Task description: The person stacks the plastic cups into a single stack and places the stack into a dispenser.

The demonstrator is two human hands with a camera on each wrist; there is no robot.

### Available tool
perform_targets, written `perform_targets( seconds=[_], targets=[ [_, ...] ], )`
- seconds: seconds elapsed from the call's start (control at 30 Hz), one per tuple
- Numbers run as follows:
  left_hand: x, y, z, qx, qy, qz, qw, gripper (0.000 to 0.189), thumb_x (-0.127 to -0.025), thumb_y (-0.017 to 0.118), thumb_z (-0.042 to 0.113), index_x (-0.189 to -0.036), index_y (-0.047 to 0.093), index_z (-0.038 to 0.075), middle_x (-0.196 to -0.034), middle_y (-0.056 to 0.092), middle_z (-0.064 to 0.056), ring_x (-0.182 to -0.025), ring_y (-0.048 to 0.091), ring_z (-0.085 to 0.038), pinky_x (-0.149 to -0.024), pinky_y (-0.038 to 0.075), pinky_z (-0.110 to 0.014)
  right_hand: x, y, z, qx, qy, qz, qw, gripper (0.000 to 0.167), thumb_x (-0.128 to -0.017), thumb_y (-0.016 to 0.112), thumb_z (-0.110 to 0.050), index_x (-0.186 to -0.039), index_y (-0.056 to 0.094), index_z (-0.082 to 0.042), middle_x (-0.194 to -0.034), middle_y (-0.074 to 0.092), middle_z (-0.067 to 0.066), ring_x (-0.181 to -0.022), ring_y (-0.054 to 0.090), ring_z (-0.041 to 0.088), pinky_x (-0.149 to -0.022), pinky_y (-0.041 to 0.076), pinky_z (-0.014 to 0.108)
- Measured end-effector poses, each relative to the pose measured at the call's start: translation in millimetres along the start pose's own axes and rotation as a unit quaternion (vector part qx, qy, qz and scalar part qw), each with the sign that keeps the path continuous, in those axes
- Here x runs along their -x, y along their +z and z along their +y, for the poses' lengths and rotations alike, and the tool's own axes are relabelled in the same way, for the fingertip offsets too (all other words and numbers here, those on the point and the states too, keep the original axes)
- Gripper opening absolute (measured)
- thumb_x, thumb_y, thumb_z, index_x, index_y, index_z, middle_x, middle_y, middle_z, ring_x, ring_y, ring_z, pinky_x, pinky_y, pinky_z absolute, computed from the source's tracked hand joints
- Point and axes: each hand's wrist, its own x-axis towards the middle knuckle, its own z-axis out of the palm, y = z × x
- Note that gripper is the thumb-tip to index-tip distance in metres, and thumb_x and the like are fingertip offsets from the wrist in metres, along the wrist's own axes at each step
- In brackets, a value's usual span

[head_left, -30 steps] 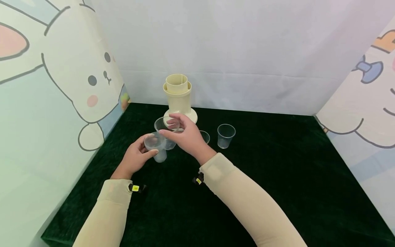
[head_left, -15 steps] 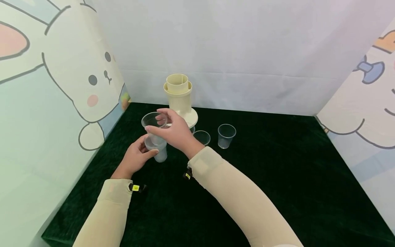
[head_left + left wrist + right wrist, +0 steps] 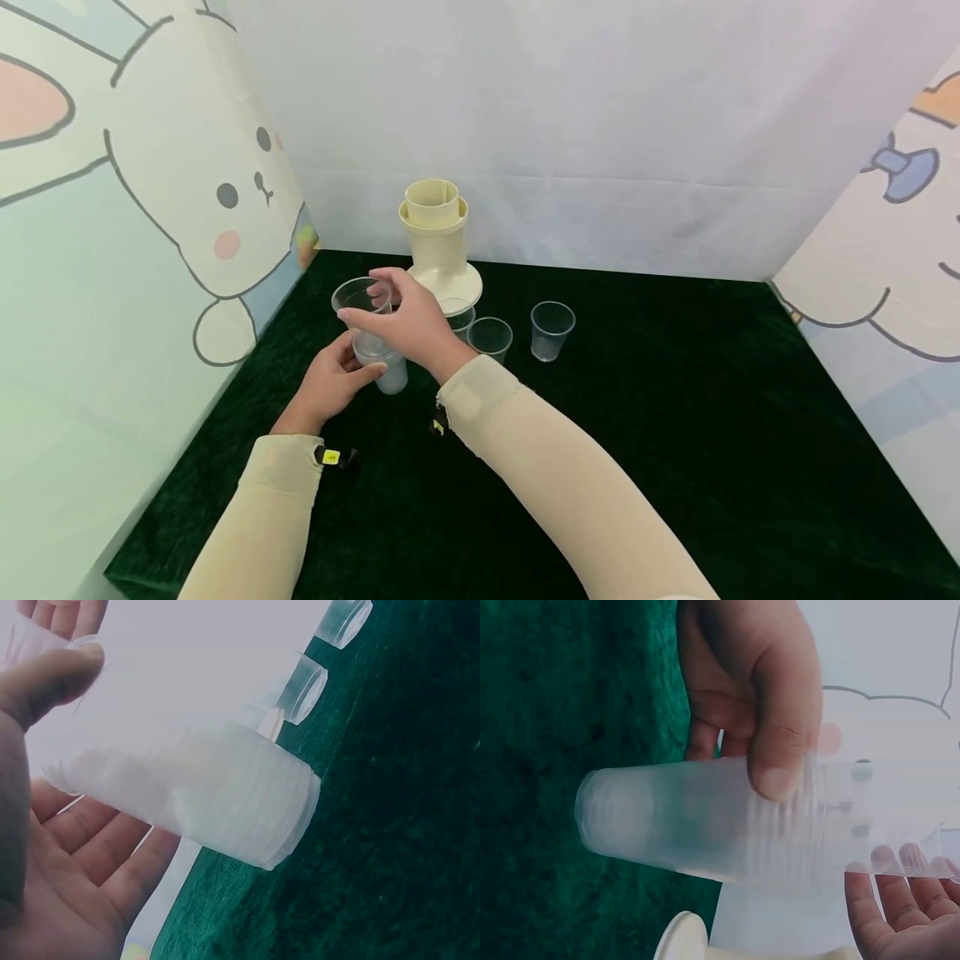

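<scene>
My left hand (image 3: 328,385) grips a stack of nested clear plastic cups (image 3: 392,380), thumb in front and fingers behind. The stack tilts, and its ridged rims show in the right wrist view (image 3: 780,825). Above it my right hand (image 3: 411,323) holds a single clear plastic cup (image 3: 349,302) near its rim between thumb and fingers. The lower part of that cup sits within the mouth of the stack. In the left wrist view the stacked bottoms (image 3: 262,802) are over the green cloth.
Three clear plastic cups stand upright on the dark green cloth (image 3: 675,433): one cup (image 3: 552,333) to the right, another cup (image 3: 491,337) nearer, and a third cup (image 3: 462,319) partly behind the right hand. A cream cylindrical holder (image 3: 438,250) with a round base stands behind them.
My right hand has carried the single cup leftward over the stack and lowered it into the mouth. The left hand stays in place. Standing cups behind the right arm have come into view.
</scene>
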Motion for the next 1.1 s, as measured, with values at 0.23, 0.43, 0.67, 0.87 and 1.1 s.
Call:
perform_targets(
  seconds=[0.23, 0.43, 0.67, 0.87, 1.1],
  targets=[
    [0.7, 0.0, -1.0, -0.005, 0.010, -0.001, 0.9999, 0.071, -0.096, 0.074, 0.041, -0.153, 0.042, 0.012, -0.141, 0.056, -0.015, -0.125, 0.060, -0.032, -0.103, 0.049, -0.055, 0.8, 2, 9, -0.006, 0.012, 0.001, 0.9999, 0.067, -0.090, 0.079, -0.048, -0.147, 0.053, -0.024, -0.129, 0.064, -0.008, -0.118, 0.054, 0.011, -0.096, 0.052, 0.041],
    [1.5, -0.2, 0.2, -0.011, 0.019, -0.002, 0.9998, 0.070, -0.098, 0.073, 0.038, -0.154, 0.041, 0.011, -0.142, 0.056, -0.016, -0.125, 0.061, -0.032, -0.103, 0.050, -0.053, 1.3, 3, 16, -0.019, 0.020, 0.001, 0.9996, 0.068, -0.090, 0.080, -0.045, -0.147, 0.052, -0.022, -0.131, 0.063, -0.006, -0.116, 0.057, 0.011, -0.095, 0.053, 0.040],
    [2.2, 0.4, -0.5, -0.011, 0.017, -0.003, 0.9998, 0.071, -0.099, 0.072, 0.037, -0.156, 0.039, 0.013, -0.145, 0.054, -0.016, -0.128, 0.059, -0.033, -0.104, 0.049, -0.054, 3.0, 5, 22, -0.019, 0.027, 0.006, 0.9994, 0.070, -0.089, 0.081, -0.047, -0.148, 0.051, -0.024, -0.135, 0.061, -0.005, -0.125, 0.056, 0.019, -0.102, 0.050, 0.041],
    [1.0, 2.2, -0.1, -0.009, 0.015, -0.002, 0.9998, 0.067, -0.097, 0.073, 0.041, -0.153, 0.044, 0.018, -0.144, 0.055, -0.012, -0.126, 0.059, -0.030, -0.104, 0.049, -0.054, 6.3, 6, 33, 0.005, 0.027, 0.004, 0.9996, 0.070, -0.090, 0.078, -0.049, -0.149, 0.049, -0.024, -0.140, 0.059, -0.008, -0.130, 0.052, 0.012, -0.108, 0.046, 0.039],
    [3.4, 2.1, 0.6, -0.006, 0.022, 0.007, 0.9997, 0.063, -0.097, 0.075, 0.038, -0.150, 0.048, 0.019, -0.146, 0.053, -0.009, -0.128, 0.059, -0.028, -0.103, 0.050, -0.050, 9.2, 10, 40, 0.005, 0.044, 0.004, 0.9990, 0.073, -0.089, 0.079, -0.051, -0.150, 0.050, -0.021, -0.145, 0.055, -0.007, -0.132, 0.051, 0.012, -0.108, 0.046, 0.041]
  ],
)
